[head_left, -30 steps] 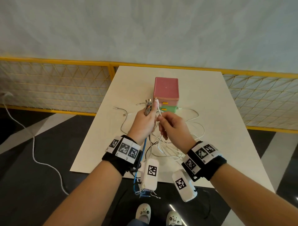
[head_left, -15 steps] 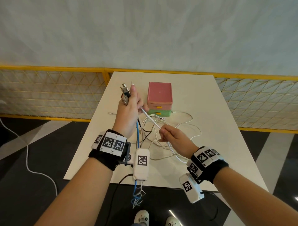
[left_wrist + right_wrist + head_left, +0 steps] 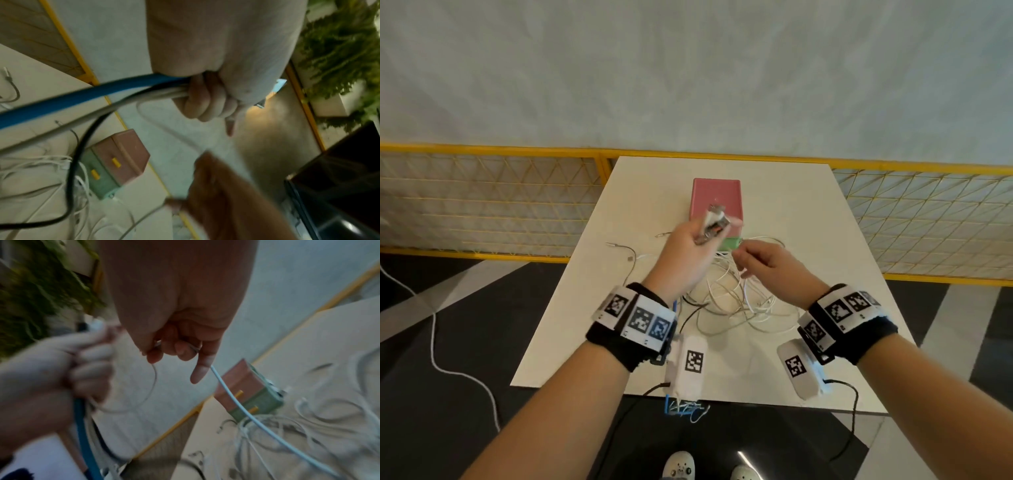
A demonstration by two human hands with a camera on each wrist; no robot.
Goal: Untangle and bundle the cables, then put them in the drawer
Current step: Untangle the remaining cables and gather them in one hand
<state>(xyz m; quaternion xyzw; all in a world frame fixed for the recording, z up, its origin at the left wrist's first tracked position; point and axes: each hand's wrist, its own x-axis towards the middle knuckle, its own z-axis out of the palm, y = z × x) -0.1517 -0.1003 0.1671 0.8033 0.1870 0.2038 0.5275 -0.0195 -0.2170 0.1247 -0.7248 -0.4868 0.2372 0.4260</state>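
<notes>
My left hand [image 3: 688,253] grips a bunch of cables [image 3: 115,94], blue, white and black, with their plug ends [image 3: 714,224] sticking up past my fist. My right hand [image 3: 760,263] is just to its right and pinches a thin white cable [image 3: 232,400] that loops back to the left fist. A tangle of white cables [image 3: 736,301] lies on the white table [image 3: 808,219] under both hands. Behind them stands the small drawer box [image 3: 716,198], pink drawer on top and green drawer [image 3: 732,244] below, both closed in the wrist views.
Loose cable ends [image 3: 631,257] lie on the table's left side. A yellow mesh fence [image 3: 482,205] runs behind the table. A white cord [image 3: 434,342] trails over the dark floor on the left. My shoes [image 3: 681,467] show below the table's near edge.
My left hand with its cable bunch swung out to the left and up, then came back right over the box. My right hand moved up close beside it, still on the white cable.
</notes>
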